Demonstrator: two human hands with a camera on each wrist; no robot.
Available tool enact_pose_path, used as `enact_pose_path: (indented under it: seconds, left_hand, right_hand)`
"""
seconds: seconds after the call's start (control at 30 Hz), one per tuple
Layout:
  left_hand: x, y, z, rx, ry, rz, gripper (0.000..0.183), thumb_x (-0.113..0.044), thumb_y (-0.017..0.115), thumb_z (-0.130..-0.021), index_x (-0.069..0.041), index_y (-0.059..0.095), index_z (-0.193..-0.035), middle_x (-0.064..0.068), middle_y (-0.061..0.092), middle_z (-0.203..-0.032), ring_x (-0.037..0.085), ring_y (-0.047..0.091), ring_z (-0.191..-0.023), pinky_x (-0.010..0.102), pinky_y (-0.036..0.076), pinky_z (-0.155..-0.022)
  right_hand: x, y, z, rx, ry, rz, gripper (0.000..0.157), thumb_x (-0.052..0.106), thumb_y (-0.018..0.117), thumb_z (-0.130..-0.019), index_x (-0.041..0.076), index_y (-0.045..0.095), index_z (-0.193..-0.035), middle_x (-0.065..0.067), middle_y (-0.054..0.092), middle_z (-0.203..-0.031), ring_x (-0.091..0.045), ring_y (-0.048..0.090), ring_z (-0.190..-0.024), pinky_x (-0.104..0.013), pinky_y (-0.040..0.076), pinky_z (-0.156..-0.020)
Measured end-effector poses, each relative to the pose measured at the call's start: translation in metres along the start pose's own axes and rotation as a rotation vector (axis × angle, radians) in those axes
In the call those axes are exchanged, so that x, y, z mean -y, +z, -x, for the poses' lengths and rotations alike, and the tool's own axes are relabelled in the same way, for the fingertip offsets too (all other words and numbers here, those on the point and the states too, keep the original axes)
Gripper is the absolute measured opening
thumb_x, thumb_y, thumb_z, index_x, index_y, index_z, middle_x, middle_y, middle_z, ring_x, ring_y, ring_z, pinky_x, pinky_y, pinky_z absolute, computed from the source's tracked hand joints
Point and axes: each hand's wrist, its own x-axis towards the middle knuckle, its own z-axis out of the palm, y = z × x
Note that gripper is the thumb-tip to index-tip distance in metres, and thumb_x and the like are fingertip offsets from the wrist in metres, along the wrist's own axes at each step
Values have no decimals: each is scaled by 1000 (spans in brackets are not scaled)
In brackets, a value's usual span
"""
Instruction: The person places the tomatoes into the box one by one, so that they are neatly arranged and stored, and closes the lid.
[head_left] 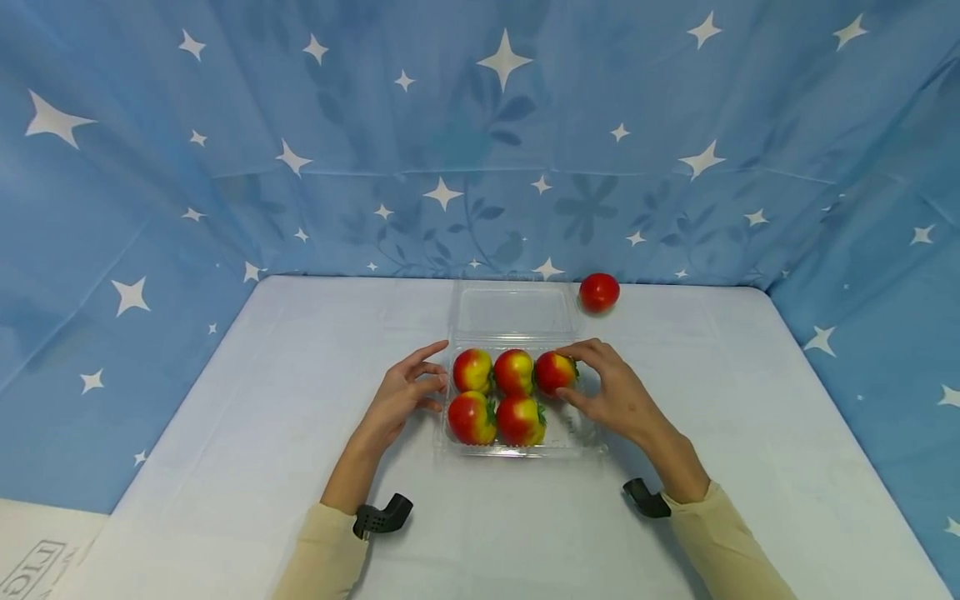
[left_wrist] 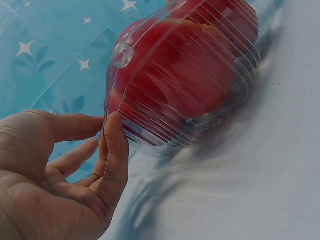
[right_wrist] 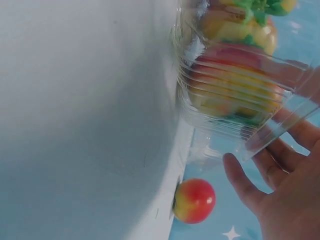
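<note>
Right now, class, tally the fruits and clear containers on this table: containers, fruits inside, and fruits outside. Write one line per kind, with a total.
Clear container: 1
Fruits inside it: 5
Fruit outside it: 1
Total: 7

A clear, ribbed plastic box (head_left: 559,433) lies open on the counter (head_left: 337,333), its lid (head_left: 513,310) folded back. Five glossy red-and-yellow fruits (head_left: 521,419) with green leaves sit inside, three in the far row, two nearer. Right fingers (head_left: 585,402) pinch the far row's rightmost; left fingers (left_wrist: 117,145) pinch the box's edge. A lone fruit (head_left: 599,293) rests right of the lid.
</note>
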Motion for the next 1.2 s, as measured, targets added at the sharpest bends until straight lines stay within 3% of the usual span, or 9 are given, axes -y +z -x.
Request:
enact_pose_path:
  seconds: [0.27, 0.6, 0.97, 1.2]
  left_hand:
    - [-2, -1, 1, 10, 9, 2, 59, -9, 66, -99, -19, 50, -155, 5, 61, -107, 17, 64, -87, 24, 62, -67]
    - [-2, -1, 1, 6, 8, 14, 58, -8, 65, -99, -19, 51, -154, 3, 60, -105, 15, 65, -86, 24, 62, -67]
    - [-2, -1, 1, 3, 7, 14, 58, -8, 65, -99, -20, 51, -154, 3, 60, -105, 15, 64, -86, 24, 62, -67]
    - [-1, -2, 1, 9, 10, 18, 59, -8, 65, -99, -19, 50, -155, 3, 61, -104, 15, 64, -86, 24, 62, -67]
  right_hand:
    - [0, -2, 0, -17, -10, -51, 65, 12, 87, -82, 5, 60, -141, -14, 59, -137, -35, 58, -125, -60, 56, -102]
    - [-6, -8, -1, -104, -50, -81, 55, 6, 84, -84, 5, 63, -135, -15, 59, -135, -37, 58, -125, -59, 59, -96]
    - [-16, -18, -9, -134, 108, -153, 50, 15, 77, -93, 5, 59, -139, -19, 54, -139, -43, 53, -129, -66, 53, -103]
    - [-26, -26, -16, -172, 158, -167, 49, 18, 73, -97, 4, 58, -142, -19, 53, -143, -43, 52, -132, -64, 51, -106]
